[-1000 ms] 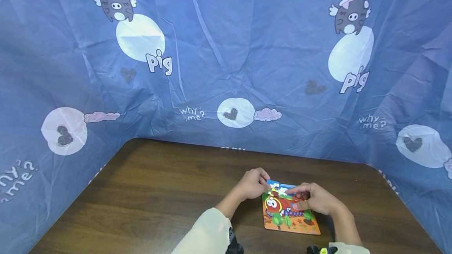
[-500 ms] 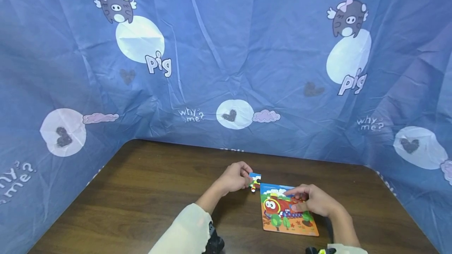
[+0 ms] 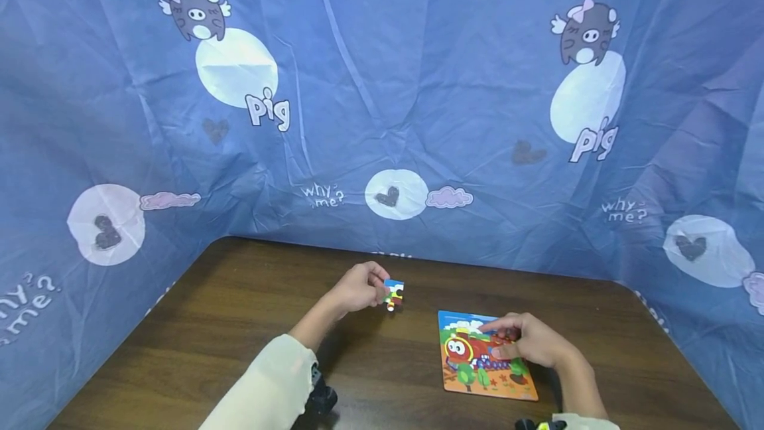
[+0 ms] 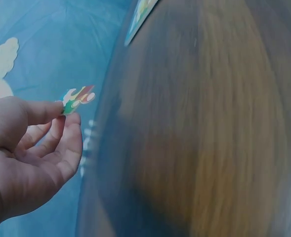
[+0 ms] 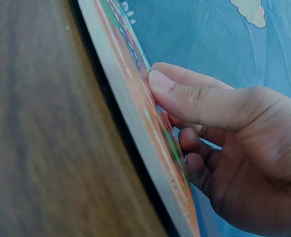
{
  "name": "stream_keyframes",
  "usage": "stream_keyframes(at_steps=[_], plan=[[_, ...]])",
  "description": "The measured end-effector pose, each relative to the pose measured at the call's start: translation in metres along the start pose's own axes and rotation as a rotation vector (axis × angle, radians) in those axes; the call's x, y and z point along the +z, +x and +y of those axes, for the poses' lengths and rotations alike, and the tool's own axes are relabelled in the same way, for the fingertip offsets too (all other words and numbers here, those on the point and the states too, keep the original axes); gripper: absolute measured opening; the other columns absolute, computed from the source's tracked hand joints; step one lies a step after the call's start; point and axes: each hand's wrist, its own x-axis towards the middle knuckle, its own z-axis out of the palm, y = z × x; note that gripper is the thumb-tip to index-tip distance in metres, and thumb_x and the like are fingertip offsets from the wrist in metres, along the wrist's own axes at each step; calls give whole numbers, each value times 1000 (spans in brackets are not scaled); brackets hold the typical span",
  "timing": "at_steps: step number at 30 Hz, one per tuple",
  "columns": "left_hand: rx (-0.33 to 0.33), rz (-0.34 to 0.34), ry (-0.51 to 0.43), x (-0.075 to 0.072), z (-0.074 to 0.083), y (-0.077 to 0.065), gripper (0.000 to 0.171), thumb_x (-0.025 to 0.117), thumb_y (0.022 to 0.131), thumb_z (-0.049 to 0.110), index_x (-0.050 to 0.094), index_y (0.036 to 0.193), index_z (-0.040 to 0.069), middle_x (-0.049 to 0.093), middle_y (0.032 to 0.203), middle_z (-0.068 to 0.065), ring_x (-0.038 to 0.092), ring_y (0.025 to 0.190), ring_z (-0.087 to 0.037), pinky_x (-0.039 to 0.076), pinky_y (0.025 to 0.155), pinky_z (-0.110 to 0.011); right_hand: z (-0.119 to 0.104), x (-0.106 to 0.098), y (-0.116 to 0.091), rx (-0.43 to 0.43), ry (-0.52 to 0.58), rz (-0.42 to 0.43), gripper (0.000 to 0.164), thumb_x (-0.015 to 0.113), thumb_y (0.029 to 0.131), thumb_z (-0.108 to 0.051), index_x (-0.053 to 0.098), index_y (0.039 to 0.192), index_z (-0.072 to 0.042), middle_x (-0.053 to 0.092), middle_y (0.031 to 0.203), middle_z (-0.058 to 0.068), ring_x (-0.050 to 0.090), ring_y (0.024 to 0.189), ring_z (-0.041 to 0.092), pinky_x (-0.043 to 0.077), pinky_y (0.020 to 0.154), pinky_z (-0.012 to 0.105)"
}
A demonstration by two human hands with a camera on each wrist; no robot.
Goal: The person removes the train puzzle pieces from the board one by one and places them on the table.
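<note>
Between thumb and fingertips my left hand [image 3: 360,288] pinches a small jigsaw puzzle piece [image 3: 393,294], blue, white, green and red with a rounded knob at its lower end. The left wrist view shows this piece [image 4: 78,98] raised at the fingertips. To the right, a square puzzle board [image 3: 471,380] with a red cartoon train lies flat on the table. My right hand [image 3: 534,340] rests its fingertips on the board's right half, covering part of the picture. In the right wrist view the thumb [image 5: 162,81] touches the board's face; whether anything is under the fingertips is hidden.
The brown wooden table [image 3: 239,324] stretches left of the hands and behind them. A blue printed cloth [image 3: 334,118] hangs behind the table and along both sides. Dark wrist devices [image 3: 320,397] sit by the cream sleeves [image 3: 262,383].
My left hand has carried the puzzle piece off the board's upper left corner, leftward and slightly away over the table. The right hand stays on the board.
</note>
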Motion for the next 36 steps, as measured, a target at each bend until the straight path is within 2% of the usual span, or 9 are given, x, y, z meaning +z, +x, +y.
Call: stream_keyframes(at_steps=[4,12,20,28,31,36], plan=[[-3,20,7,-19,-2,-4,26,61,83,-13,57,109,-11,58,80,-11,56,64,-16,50,58,-25,0,0,0,-8,0,0,42,85,83,-16,74,123,-9,57,92,7,44,82,23,39,70,34],[-42,44,104,-56,-15,-15,23,60,85,-14,58,107,-9,58,80,-10,55,63,-16,49,57,-27,0,2,2,6,-21,17,42,86,81,-18,76,122,-12,58,93,5,45,83,22,40,72,36],[-77,45,156,-82,-28,-26,20,61,88,-13,56,107,-9,57,80,-10,54,65,-16,47,58,-27,-1,2,1,2,-29,23,41,86,81,-16,76,121,-12,56,92,6,44,83,23,39,71,36],[-65,72,224,-90,-30,-33,19,62,89,-12,56,107,-11,58,78,-10,54,62,-15,47,57,-26,-1,0,0,19,-30,30,40,85,81,-12,76,121,-14,57,94,5,44,84,23,38,71,36],[-50,91,285,-90,-35,-32,18,64,88,-10,58,105,-9,60,77,-8,54,60,-13,46,55,-25,1,0,1,27,-32,30,40,85,81,-13,77,120,-14,56,92,5,43,84,23,38,71,36],[-15,116,404,-92,-43,-30,15,68,87,-6,63,101,-5,64,79,-6,56,66,-13,46,60,-26,3,0,2,35,-30,36,39,86,81,-15,77,119,-16,56,91,4,44,84,23,38,71,36]])
